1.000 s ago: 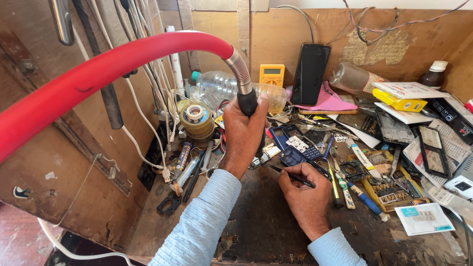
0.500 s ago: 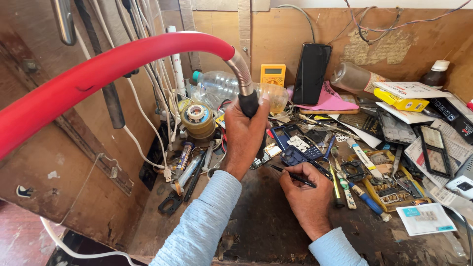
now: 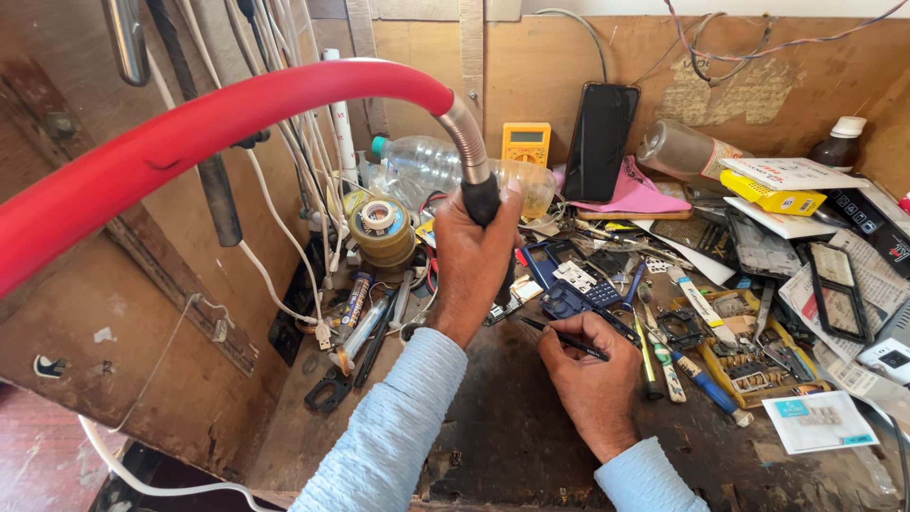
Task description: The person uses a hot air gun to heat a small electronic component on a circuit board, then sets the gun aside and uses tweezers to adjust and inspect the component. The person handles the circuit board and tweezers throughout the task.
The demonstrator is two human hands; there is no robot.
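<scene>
Your left hand (image 3: 474, 256) is closed on the hot-air nozzle handle (image 3: 481, 201); your right hand (image 3: 592, 379) pinches tweezers (image 3: 564, 338) over the opened phone (image 3: 578, 294). Board work appears unfinished.

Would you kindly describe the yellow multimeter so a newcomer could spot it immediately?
Look at the wooden back wall of the bench. Leaning there, just left of the upright black phone, is the multimeter: the only small yellow box with a grey screen.
</scene>
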